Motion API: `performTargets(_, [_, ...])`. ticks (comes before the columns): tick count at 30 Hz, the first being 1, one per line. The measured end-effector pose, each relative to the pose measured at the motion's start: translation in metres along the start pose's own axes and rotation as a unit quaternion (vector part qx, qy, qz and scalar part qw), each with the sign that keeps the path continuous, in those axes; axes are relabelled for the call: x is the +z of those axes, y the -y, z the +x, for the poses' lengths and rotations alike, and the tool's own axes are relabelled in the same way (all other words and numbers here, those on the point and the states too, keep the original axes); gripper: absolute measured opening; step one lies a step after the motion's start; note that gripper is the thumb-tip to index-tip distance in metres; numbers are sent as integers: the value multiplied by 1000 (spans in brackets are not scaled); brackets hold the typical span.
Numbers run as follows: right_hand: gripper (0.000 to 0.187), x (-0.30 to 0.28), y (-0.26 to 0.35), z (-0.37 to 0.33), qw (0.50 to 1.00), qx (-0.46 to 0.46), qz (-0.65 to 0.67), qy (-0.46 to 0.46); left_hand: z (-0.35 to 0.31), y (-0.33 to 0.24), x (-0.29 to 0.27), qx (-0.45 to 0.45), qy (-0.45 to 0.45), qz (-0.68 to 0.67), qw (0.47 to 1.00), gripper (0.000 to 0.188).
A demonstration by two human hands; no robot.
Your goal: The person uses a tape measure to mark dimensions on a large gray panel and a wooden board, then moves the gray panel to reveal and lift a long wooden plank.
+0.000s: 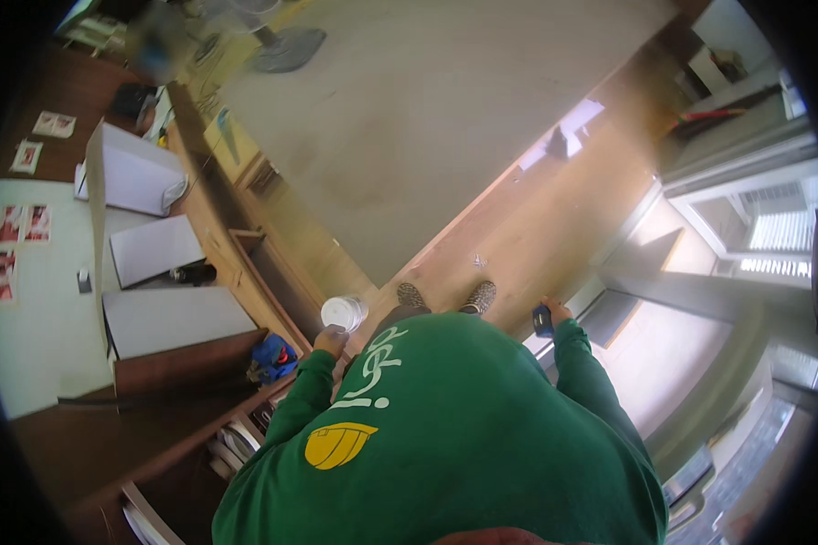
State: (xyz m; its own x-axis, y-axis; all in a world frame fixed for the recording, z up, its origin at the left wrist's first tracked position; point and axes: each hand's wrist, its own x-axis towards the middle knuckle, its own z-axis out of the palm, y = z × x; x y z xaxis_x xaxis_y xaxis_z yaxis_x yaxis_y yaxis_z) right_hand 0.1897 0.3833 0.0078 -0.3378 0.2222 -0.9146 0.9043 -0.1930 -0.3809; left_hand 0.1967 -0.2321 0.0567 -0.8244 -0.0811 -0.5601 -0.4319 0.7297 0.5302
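My left hand is low on the left, its fingers curled at the near edge of a white round tub. The tub stands upright; I cannot tell if the hand grips it or only overlaps it in view. Something small and dark shows at the fingers. On the right, my right hand is closed around a small dark blue boxy object, which looks like a tape measure. Both arms hang apart, in green sleeves.
My shoes stand on a wood-coloured strip beside grey floor. White scraps lie farther along it. A long desk with pale panels and a blue item runs along the left. Windows line the right; a fan base stands far off.
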Motion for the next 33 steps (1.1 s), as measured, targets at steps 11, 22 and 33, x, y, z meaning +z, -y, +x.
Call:
performTargets(11, [33, -79, -91, 63, 648, -286, -697, 110, 8, 5, 25, -31, -43, 130, 990, 33])
performTargets(22, [26, -84, -33, 41, 696, -329, -635, 62, 86, -201, 38, 136, -81, 95, 983, 37])
performTargets(33, [32, -170, -10, 64, 752, -224, -619, 36, 285, -349, 137, 81, -239, 212, 944, 61])
